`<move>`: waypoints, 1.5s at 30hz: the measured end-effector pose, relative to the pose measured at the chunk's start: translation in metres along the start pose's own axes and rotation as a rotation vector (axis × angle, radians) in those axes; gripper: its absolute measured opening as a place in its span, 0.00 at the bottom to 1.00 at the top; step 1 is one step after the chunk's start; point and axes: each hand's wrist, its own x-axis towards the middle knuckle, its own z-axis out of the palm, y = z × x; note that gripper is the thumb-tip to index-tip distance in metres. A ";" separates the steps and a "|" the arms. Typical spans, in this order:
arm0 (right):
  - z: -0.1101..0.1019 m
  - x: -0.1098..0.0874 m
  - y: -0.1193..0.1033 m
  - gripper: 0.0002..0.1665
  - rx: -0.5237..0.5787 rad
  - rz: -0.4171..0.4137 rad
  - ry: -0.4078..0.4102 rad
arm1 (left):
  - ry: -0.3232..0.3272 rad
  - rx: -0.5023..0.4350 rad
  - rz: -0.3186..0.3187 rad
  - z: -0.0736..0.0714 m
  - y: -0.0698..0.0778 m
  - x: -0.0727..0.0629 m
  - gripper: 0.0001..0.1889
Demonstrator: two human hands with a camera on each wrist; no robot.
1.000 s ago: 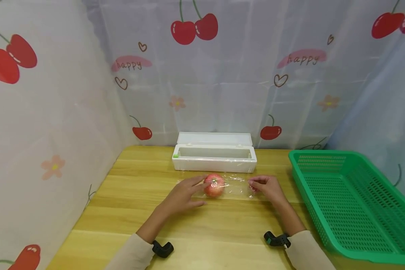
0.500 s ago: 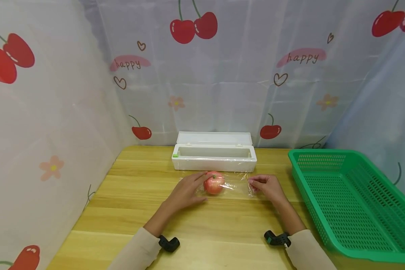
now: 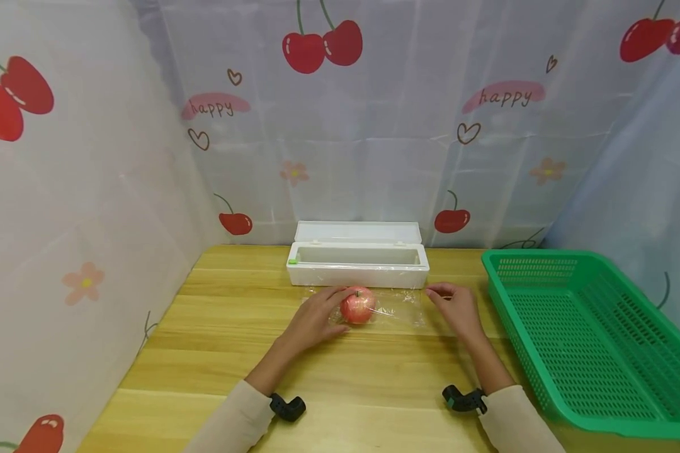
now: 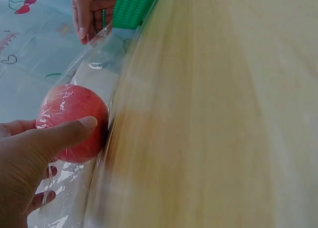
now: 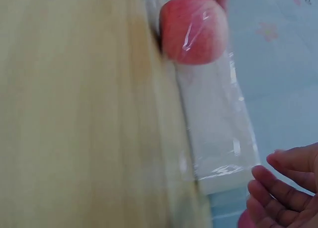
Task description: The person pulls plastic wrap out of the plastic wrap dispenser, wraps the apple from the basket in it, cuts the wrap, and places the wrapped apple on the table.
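A red apple (image 3: 357,306) sits on the table with clear plastic wrap (image 3: 396,307) around it. My left hand (image 3: 313,318) holds the apple from its left side; in the left wrist view the thumb (image 4: 74,133) lies across the apple. The wrap stretches out to the right of the fruit, its right end somewhat crumpled. Close to that end's far corner is my right hand (image 3: 456,309). In the right wrist view, its thumb and fingers (image 5: 280,195) stand apart with nothing seen between them.
A long white wrap dispenser box (image 3: 358,277) with its lid raised stands just behind the apple. To the right is a large green plastic basket (image 3: 518,340). A cherry-print curtain (image 3: 368,163) surrounds the wooden table (image 3: 368,390).
My right hand has let go of the wrap's right end and moved slightly away from me. The left hand has closed in on the apple, which has shifted a little away from me.
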 end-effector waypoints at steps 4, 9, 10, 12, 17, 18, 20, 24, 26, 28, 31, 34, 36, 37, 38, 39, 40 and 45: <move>-0.003 -0.007 -0.019 0.11 -0.035 -0.106 0.016 | -0.006 -0.012 -0.012 0.002 0.001 0.002 0.45; 0.002 -0.018 -0.048 0.15 -0.002 -0.271 -0.039 | -0.010 -0.017 -0.016 0.002 0.001 0.004 0.44; 0.004 -0.019 -0.051 0.17 0.007 -0.307 -0.060 | -0.007 -0.015 -0.018 0.002 0.001 0.004 0.44; 0.011 -0.021 -0.056 0.20 0.015 -0.368 -0.105 | -0.005 -0.011 -0.025 0.002 0.000 0.005 0.45; 0.032 -0.021 -0.058 0.26 0.001 -0.449 -0.209 | -0.010 -0.015 -0.040 0.004 0.000 0.007 0.45; 0.037 -0.020 -0.056 0.27 -0.006 -0.458 -0.228 | -0.010 -0.020 -0.040 0.005 -0.001 0.007 0.45; 0.046 -0.018 -0.054 0.29 -0.018 -0.481 -0.258 | -0.013 -0.030 -0.039 0.005 -0.001 0.008 0.45; 0.061 -0.015 -0.049 0.33 -0.057 -0.538 -0.284 | -0.001 -0.045 -0.038 0.007 -0.001 0.010 0.45; 0.066 -0.014 -0.048 0.35 -0.071 -0.561 -0.294 | 0.008 -0.053 -0.037 0.008 -0.002 0.011 0.45; 0.070 -0.013 -0.047 0.36 -0.088 -0.570 -0.305 | 0.012 -0.057 -0.037 0.008 -0.003 0.012 0.46; 0.075 -0.012 -0.046 0.37 -0.112 -0.545 -0.325 | 0.020 -0.057 -0.036 0.009 -0.003 0.014 0.47; 0.077 -0.012 -0.044 0.37 -0.133 -0.508 -0.333 | 0.031 -0.054 -0.035 0.010 -0.002 0.015 0.47; 0.078 -0.011 -0.043 0.37 -0.133 -0.496 -0.334 | 0.040 -0.053 -0.035 0.012 -0.001 0.016 0.47; 0.078 -0.011 -0.042 0.36 -0.131 -0.491 -0.334 | 0.047 -0.054 -0.035 0.012 -0.001 0.017 0.47; 0.078 -0.011 -0.041 0.36 -0.127 -0.487 -0.333 | 0.054 -0.056 -0.036 0.013 -0.001 0.018 0.47; 0.078 -0.010 -0.041 0.36 -0.120 -0.483 -0.333 | 0.064 -0.057 -0.033 0.014 -0.001 0.018 0.47; 0.078 -0.010 -0.040 0.36 -0.110 -0.476 -0.333 | 0.071 -0.054 -0.033 0.014 -0.001 0.019 0.46; 0.076 -0.009 -0.039 0.35 -0.087 -0.464 -0.329 | 0.104 -0.048 -0.018 0.015 0.000 0.020 0.43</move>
